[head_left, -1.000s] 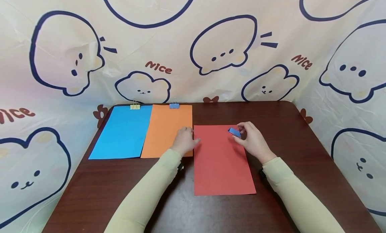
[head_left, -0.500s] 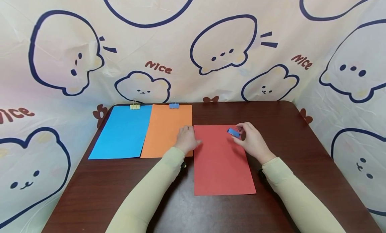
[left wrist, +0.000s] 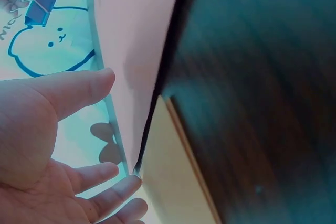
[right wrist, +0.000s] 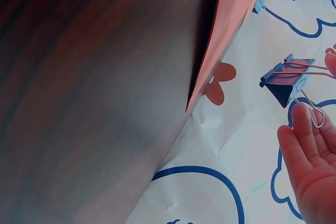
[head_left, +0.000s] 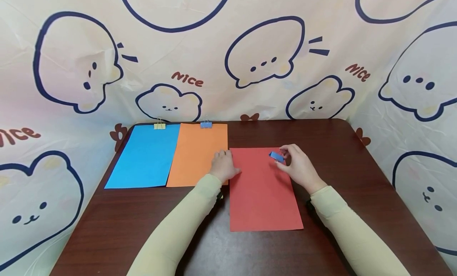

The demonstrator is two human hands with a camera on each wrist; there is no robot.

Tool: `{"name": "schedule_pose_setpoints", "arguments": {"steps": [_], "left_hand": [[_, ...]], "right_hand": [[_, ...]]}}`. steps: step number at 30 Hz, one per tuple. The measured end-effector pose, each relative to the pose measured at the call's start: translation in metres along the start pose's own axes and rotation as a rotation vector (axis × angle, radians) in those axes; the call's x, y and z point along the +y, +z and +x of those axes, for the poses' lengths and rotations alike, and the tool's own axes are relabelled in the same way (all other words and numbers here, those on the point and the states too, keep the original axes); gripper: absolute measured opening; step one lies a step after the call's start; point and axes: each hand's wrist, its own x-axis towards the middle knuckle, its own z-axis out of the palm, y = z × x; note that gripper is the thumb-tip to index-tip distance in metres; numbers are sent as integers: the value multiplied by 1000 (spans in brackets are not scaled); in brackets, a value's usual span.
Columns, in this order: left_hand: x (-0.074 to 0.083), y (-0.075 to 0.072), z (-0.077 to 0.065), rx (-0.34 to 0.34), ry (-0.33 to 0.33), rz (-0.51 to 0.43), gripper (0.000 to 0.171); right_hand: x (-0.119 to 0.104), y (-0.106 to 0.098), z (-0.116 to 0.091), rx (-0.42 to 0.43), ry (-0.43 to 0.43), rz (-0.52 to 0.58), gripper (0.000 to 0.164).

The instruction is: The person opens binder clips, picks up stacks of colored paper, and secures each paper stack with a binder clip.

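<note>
In the head view a red sheet of paper point(head_left: 264, 192) lies on the table. My left hand point(head_left: 223, 165) is at its left edge, over the orange sheet's point(head_left: 200, 157) right side, with the thumb reaching across the red edge. The left wrist view shows that thumb and the fingers point(left wrist: 94, 174) spread and loosely bent, gripping nothing; whether the fingertips touch the paper I cannot tell. Above the red sheet's far right part, my right hand point(head_left: 301, 166) pinches a blue binder clip point(head_left: 276, 157) by its wire handles. The clip point(right wrist: 287, 80) hangs clear of the paper in the right wrist view.
A blue sheet point(head_left: 144, 157) lies left of the orange one. A yellow binder clip point(head_left: 160, 126) sits on the blue sheet's far edge, and another blue binder clip point(head_left: 206, 125) on the orange sheet's. Behind the brown table point(head_left: 296, 133) hangs a cartoon-printed cloth point(head_left: 264, 101).
My left hand has slid a little to the right, its thumb now slightly further over the red sheet's edge. The right hand with the binder clip has barely moved.
</note>
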Motion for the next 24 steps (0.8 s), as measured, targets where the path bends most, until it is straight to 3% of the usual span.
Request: {"name": "schedule_pose_setpoints", "arguments": {"steps": [24], "left_hand": [[1, 5, -1, 20, 3, 36, 72]], "right_hand": [[2, 1, 1, -6, 6, -8, 50]]}}
